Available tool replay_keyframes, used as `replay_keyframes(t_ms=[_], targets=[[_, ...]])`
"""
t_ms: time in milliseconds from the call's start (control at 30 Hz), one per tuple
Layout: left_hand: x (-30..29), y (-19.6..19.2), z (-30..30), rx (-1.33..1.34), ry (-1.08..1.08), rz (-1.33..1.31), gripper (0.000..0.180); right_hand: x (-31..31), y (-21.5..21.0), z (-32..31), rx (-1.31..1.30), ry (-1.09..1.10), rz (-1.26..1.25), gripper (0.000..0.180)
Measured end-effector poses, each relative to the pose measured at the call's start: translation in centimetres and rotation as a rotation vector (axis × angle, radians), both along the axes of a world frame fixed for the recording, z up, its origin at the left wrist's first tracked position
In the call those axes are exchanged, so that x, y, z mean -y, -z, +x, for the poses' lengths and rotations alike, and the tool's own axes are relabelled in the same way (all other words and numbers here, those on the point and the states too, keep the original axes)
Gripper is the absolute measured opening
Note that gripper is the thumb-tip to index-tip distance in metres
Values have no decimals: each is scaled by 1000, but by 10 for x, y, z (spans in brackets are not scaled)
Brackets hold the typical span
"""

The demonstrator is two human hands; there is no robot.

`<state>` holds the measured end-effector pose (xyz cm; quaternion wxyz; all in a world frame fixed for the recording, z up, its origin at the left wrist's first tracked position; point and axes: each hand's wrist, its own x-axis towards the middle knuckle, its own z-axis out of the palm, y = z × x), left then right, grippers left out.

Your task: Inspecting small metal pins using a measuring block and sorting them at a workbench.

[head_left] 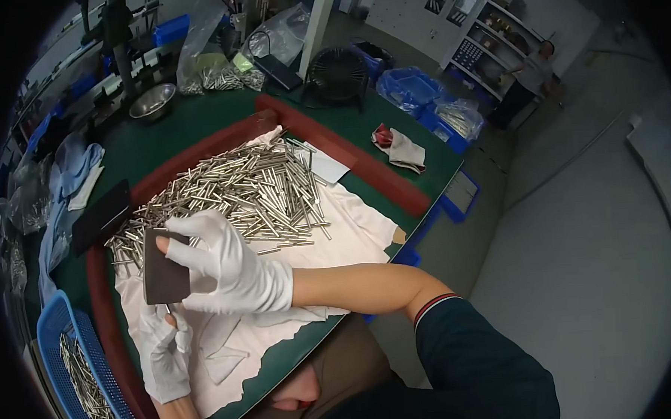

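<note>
Green matting covers the desk [197, 126], with a white cloth [351, 224] spread inside a red frame [348, 153]. On the cloth lies a large heap of metal pins [252, 187], mostly unsorted. The right hand [233, 270] has its grip closed around a dark flat card [162, 277] at the heap's edge. The left hand [166, 352] pinches one pin below it. A blue basket [53, 334] at the left holds some pins.

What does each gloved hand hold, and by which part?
The right hand grips a dark flat card by its right edge. The left hand pinches something thin below it; what it is cannot be told.
</note>
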<state>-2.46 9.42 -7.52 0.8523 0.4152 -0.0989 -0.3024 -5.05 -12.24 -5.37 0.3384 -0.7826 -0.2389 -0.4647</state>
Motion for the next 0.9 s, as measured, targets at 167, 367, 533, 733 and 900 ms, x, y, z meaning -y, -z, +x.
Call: replay_keyframes(t_ms=[167,367,533,733,900], targets=[[4,4,2,-53,29,-86,59,5,-3,-2,-31,-71,15,78],[-9,20,10,-35,78,-97,55,5,-9,-2,82,-54,-29,77],[8,1,-2,-49,-32,-41,49,5,-4,-2,48,-9,-58,77],[7,1,-2,-20,12,-55,45,7,-3,1,14,-37,-28,83],[11,-9,-6,-14,-9,-21,40,6,-10,-3,13,15,-77,77]])
